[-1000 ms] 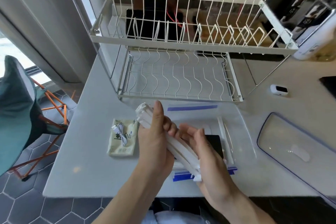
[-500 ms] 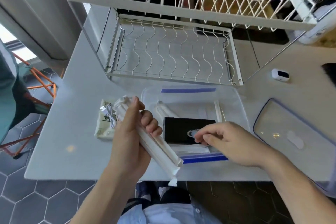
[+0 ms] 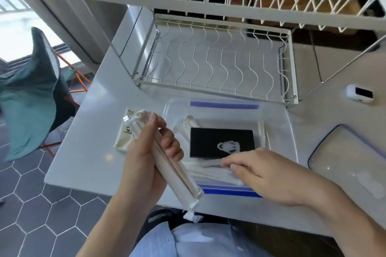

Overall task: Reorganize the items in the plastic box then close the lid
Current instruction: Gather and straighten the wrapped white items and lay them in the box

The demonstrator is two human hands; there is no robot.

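A clear plastic box (image 3: 290, 127) with blue edge strips sits open on the white table, in front of me. Inside lie a black card case (image 3: 221, 142) with a pale bear print and several white paper-wrapped sticks (image 3: 208, 173). My left hand (image 3: 146, 162) holds a bundle of the white wrapped sticks (image 3: 177, 177), tilted, left of the box. My right hand (image 3: 263, 175) reaches into the box's near side, fingertips on the wrapped sticks there; whether it grips one I cannot tell. The clear lid (image 3: 344, 156) with a blue rim lies flat to the right.
A cream packet (image 3: 123, 140) with a white USB cable on it lies left of the box. A white two-tier wire dish rack (image 3: 217, 58) stands right behind the box. A small white device (image 3: 359, 93) sits far right. A teal-covered chair (image 3: 31, 98) stands left of the table.
My right hand let go of the bundle, went into the box and slid toward its near edge. My left hand kept the bundle. The camera tilted down and closer.
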